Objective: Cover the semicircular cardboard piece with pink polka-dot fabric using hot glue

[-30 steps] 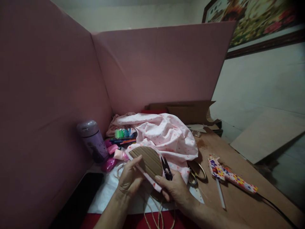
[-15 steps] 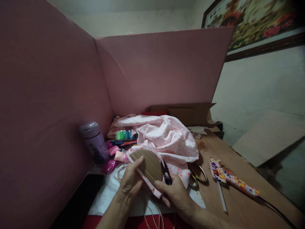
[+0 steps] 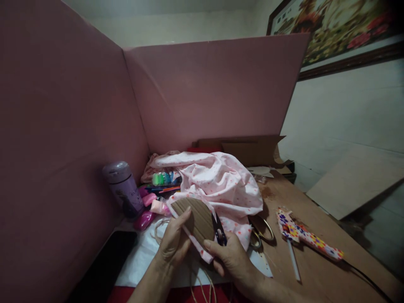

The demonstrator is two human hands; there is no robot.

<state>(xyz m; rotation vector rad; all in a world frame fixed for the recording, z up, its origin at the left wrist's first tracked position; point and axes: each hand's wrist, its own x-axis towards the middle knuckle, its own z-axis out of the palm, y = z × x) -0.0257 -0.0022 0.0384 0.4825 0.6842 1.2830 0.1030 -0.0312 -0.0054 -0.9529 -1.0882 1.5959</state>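
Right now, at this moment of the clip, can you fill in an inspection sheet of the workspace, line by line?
Surface: brown tabletop, with a white sheet below the hands.
Job's things: brown ridged cardboard piece edged with pink-dotted fabric; small black snips beside its right edge.
Clutter: crumpled pink dotted cloth, purple lidded bottle, gold-handled scissors, floral-patterned glue gun.
Hands: left hand grips the cardboard's left side; right hand holds the snips, its thumb on the cardboard.
Cables: black cord runs from the glue gun towards the lower right.
Surroundings: plain pink panels left and behind; framed floral picture on the wall at right.
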